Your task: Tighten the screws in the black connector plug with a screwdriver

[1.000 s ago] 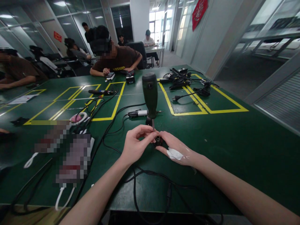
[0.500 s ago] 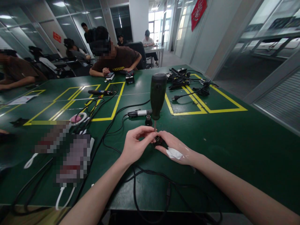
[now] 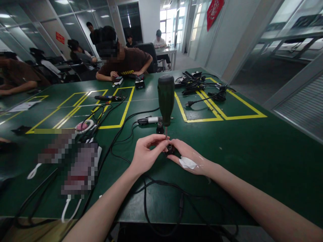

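A screwdriver [image 3: 166, 101] with a thick dark green handle stands nearly upright, handle on top, in front of me. My left hand [image 3: 147, 153] is closed, thumb and fingers pinched around the lower part of its thin metal shaft. From the other side, my right hand [image 3: 189, 158] grips a small black cylindrical part [image 3: 169, 148] with a ringed top, at the foot of the shaft. The screwdriver's tip is hidden by my fingers. Just beyond them sits a similar black part [image 3: 159, 127], and behind it lies a silver-and-black pen-shaped electric tool [image 3: 151, 120].
Black cables [image 3: 161, 183] loop across the green table [image 3: 227, 168] before and left of me. Blurred boxes [image 3: 80, 168] lie at left, near a roll of tape [image 3: 84, 126]. A pile of black tools and cords [image 3: 191, 82] lies back right. A co-worker [image 3: 126, 60] sits opposite.
The screwdriver's handle has tipped slightly to the left and now stands straighter. Both hands keep their grip in nearly the same place.
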Tool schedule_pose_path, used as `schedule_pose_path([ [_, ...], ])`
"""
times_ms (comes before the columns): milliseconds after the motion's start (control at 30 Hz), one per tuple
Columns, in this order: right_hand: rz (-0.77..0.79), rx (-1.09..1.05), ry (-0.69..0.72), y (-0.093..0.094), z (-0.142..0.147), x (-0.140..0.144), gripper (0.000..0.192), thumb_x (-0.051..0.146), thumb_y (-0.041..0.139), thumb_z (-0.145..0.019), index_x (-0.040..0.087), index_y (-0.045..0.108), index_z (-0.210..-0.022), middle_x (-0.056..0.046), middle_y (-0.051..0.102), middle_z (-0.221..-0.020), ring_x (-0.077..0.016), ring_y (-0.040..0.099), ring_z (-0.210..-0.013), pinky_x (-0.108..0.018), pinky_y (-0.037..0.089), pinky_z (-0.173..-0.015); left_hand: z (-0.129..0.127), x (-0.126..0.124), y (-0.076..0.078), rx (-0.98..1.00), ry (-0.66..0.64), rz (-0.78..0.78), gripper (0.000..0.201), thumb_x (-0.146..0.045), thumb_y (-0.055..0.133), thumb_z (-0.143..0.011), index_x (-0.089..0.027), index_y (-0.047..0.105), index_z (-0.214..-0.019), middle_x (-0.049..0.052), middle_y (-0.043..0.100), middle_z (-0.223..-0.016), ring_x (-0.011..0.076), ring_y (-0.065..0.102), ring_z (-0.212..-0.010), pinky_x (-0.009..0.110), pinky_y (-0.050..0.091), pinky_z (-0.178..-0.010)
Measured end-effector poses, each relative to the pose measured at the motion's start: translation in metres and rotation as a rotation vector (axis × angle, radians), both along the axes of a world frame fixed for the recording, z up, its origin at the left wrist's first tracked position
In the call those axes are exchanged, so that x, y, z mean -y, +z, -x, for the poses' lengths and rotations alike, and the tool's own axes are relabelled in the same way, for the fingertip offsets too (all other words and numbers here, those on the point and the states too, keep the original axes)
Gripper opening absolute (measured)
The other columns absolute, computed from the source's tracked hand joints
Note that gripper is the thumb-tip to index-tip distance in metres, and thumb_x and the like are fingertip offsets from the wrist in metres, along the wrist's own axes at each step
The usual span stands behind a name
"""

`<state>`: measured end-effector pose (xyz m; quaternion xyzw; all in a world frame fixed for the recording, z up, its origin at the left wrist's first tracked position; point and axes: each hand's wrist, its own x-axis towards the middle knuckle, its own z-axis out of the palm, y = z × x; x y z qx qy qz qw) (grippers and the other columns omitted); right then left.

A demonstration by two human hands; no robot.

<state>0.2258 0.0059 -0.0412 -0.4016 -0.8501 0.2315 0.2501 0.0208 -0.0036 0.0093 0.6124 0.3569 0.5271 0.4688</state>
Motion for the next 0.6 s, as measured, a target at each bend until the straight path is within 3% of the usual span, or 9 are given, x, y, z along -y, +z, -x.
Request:
schedule_pose_path([
  [233,0.025,0.008,0.0,0.0001,0.0005,-0.0003,0.02,0.022,0.069,-0.097,0.02,0.062,-0.116,-0.012,0.072,-0.111,-0.0291,0.067,-0.1,-0.048,0.056,-0.092,0.0013,-0.0004,0.0013,0.028,-0.026,-0.019,0.024,-0.032,0.079,-0.092,-0.013,0.082,-0.107,0.009,0.084,-0.092,0.0101,0.071,-0.064,0.021,0.062,-0.065],
  [600,0.017,-0.014,-0.003,0.0013,0.0004,0.0003,0.02,0.023,0.07,-0.097,0.022,0.063,-0.116,-0.01,0.071,-0.108,-0.028,0.067,-0.097,-0.046,0.057,-0.088,0.0006,0.0,0.0009,0.009,0.011,0.02,0.025,-0.035,0.084,-0.087,-0.013,0.083,-0.098,0.008,0.083,-0.086,0.0123,0.071,-0.062,0.025,0.064,-0.065],
])
